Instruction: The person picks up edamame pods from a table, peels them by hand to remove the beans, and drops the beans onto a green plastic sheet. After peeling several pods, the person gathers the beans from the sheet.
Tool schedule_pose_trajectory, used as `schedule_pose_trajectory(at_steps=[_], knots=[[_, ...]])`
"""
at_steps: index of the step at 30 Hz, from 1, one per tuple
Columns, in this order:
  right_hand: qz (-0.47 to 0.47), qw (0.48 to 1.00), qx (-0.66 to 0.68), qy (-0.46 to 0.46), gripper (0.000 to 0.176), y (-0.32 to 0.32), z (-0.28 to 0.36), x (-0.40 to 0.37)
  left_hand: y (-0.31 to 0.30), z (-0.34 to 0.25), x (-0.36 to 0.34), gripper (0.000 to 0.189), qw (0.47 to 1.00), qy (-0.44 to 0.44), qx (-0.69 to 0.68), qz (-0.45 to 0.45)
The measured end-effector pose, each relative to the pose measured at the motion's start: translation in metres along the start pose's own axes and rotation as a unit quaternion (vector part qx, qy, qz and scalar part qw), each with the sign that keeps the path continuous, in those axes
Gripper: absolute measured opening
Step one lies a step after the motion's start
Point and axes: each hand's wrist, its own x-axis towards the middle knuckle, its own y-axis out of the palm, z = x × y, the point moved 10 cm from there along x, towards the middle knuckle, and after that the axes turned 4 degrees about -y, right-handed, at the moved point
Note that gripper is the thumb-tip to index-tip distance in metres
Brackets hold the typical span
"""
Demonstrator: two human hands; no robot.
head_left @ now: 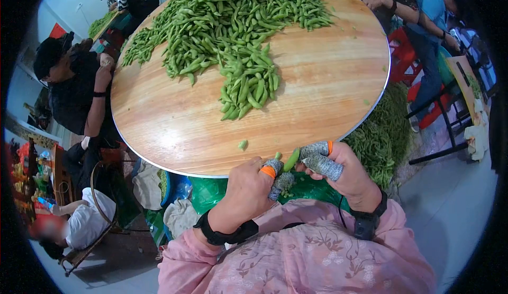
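My left hand point(247, 188) and my right hand point(343, 173) are close together at the near edge of the round wooden table. Grey knitted finger covers with orange bands wrap some fingers on both. A green edamame pod point(291, 159) sits between the fingertips, pinched from both sides. Another bit of green shows at the left fingertips, too small to make out. Across the tabletop point(312, 103) spreads a large heap of edamame pods point(222, 24), with a smaller clump point(251, 85) reaching toward me. One loose green piece point(243, 145) lies near the front edge.
Below the table hangs green plastic point(209, 191). Leafy green stalks point(383, 135) are piled on the floor at right. A person in black point(79, 82) sits at left, another in blue point(436, 11) at right. A child in white point(92, 217) is by a chair at lower left.
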Motion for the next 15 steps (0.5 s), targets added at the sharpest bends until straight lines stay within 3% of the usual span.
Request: schedule_pose_trajectory(at_steps=[14, 15], knots=[[-0.035, 0.998, 0.027, 0.036, 0.017, -0.004, -0.010, 0.002, -0.003, -0.015, 0.000, 0.026, 0.992, 0.105, 0.070, -0.026], [-0.014, 1.000, 0.017, 0.003, 0.016, -0.002, -0.009, 0.005, -0.002, -0.015, -0.001, 0.026, 0.991, 0.114, 0.071, -0.028]])
